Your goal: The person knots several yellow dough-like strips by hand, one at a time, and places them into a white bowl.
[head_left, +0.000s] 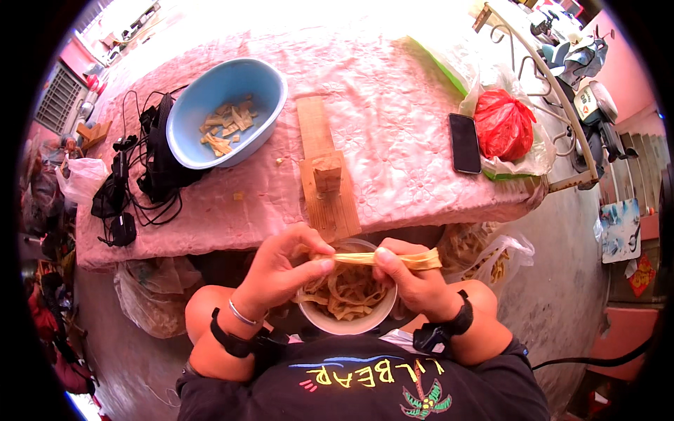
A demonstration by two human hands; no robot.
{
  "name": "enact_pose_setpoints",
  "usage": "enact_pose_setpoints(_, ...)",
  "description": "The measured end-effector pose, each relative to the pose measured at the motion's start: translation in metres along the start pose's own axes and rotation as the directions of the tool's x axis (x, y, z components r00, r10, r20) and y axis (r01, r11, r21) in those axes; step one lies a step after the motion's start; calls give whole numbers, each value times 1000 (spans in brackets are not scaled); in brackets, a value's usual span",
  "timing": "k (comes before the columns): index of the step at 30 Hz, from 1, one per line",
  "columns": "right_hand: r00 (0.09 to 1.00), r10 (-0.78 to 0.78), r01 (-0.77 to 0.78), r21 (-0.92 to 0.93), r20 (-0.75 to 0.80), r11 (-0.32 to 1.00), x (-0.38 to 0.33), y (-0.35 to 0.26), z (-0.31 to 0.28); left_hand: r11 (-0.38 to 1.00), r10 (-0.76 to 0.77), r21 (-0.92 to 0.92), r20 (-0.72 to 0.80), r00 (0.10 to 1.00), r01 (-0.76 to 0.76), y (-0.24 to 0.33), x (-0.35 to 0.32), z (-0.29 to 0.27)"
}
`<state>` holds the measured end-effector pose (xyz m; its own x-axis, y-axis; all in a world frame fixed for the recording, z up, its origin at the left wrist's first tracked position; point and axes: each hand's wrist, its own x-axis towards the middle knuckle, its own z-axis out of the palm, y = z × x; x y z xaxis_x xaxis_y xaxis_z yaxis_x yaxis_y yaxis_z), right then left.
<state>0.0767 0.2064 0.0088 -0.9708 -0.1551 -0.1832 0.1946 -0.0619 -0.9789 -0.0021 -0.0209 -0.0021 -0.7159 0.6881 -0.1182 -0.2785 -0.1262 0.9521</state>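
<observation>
Between my two hands a long yellow fibrous strip, folded or bunched lengthwise, is stretched sideways. My left hand pinches its left end between thumb and fingers. My right hand grips it further along, and the wider end sticks out past the fingers. What food the strip is, I cannot tell for sure. Directly below my hands a white bowl holds many similar tangled strips; my hands hide part of its rim. Ahead, on the table edge, lies a wooden board with an upright block.
A blue basin with short cut pieces stands on the pink-covered table. Black cables and straps lie left of it. To the right are a phone and a red bag. Plastic bags sit below the table.
</observation>
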Motion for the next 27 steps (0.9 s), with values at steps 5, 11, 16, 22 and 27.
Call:
enact_pose_setpoints(5,953,228,-256,133,198,957,10,5,8,972,154,-158,-133,979,-175,0,14,17)
enact_pose_setpoints(11,871,303,-329,1,388,944,17,15,-10,971,-98,-212,62,993,109,-3,9,12)
enact_pose_setpoints(16,999,-29,28,-51,-36,998,35,23,3,963,38,268,-60,997,-21,-30,15,13)
enact_pose_setpoints(22,979,-22,9,-64,-204,998,66,45,-15,910,32,409,-220,975,62,-24,28,-19)
enact_pose_setpoints(27,950,-118,70,-172,-289,983,91,58,-14,843,150,536,-320,935,48,-38,44,-34)
